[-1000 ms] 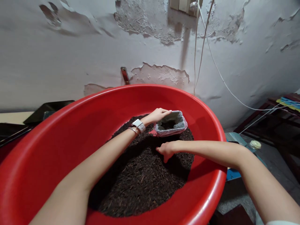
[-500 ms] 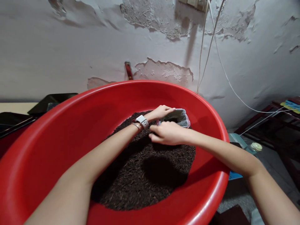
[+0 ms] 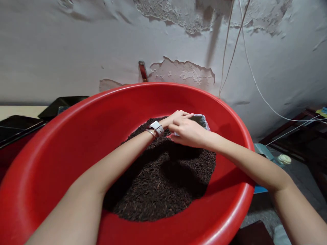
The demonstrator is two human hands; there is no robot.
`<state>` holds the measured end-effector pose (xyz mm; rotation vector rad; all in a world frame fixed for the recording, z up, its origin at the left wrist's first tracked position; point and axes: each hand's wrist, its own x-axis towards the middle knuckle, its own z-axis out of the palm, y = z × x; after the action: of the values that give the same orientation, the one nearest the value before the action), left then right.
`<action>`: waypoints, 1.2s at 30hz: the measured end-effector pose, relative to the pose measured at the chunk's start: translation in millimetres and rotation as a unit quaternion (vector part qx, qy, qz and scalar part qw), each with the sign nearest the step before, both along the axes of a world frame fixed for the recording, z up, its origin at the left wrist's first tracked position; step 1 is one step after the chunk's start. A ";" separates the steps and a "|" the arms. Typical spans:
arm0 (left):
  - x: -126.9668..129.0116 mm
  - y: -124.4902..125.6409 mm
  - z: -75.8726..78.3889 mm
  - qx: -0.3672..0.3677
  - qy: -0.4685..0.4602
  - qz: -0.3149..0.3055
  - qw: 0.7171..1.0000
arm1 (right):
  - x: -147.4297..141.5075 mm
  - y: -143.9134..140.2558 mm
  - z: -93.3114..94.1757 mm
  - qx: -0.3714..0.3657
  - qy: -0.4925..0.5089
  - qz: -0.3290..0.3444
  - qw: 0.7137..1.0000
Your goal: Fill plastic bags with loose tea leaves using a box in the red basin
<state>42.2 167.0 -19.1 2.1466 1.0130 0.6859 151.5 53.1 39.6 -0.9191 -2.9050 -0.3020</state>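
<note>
A person's two bare hands met at the mouth of a small clear plastic bag (image 3: pixel 203 119) standing in a heap of dark loose tea leaves (image 3: pixel 163 185) inside a wide red plastic basin (image 3: pixel 76 136). The left hand (image 3: pixel 176 118), a white watch (image 3: pixel 156 128) and a thin bracelet on its wrist, had its fingers curled over the near edge of the bag and pinched on it, keeping the mouth open. The right hand (image 3: pixel 187 132) hovered just in front of those fingers, cupped with fingers drawn together; whether it carried leaves could not be told, as the palm faced down and away from the camera. Most of the bag sat hidden behind both hands, only its far rim showing beyond the fingertips. Judged from this pose, the step in hand was bagging the leaves by the handful, with the right hand at the point of delivery. The next move appeared to call for that hand to clear the bag's rim and for the left grip to hold steady. White cables (image 3: pixel 251 75) hung down the peeling wall (image 3: pixel 76 44) beyond.
</note>
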 end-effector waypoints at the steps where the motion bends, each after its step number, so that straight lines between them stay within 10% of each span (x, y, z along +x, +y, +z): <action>1: -0.7 -2.5 0.8 0.002 0.001 0.007 1.000 | -3.1 -7.9 -2.2 -0.028 -0.011 0.035 0.999; 5: -2.1 -10.8 4.4 0.019 0.017 0.035 0.999 | -9.2 -30.1 -29.1 -0.185 -0.152 0.110 0.965; 13: -1.8 -11.7 5.9 0.013 0.022 0.052 0.998 | -13.2 -16.3 -100.2 -0.291 -0.343 -0.012 0.893; 36: -2.6 -9.5 2.9 0.021 0.046 0.041 0.998 | -20.7 -25.2 -64.2 -0.296 -0.312 0.065 0.900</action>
<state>39.6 157.4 -16.2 2.2009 1.1515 0.6571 130.8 27.9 -24.6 -0.7756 -3.7391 0.4138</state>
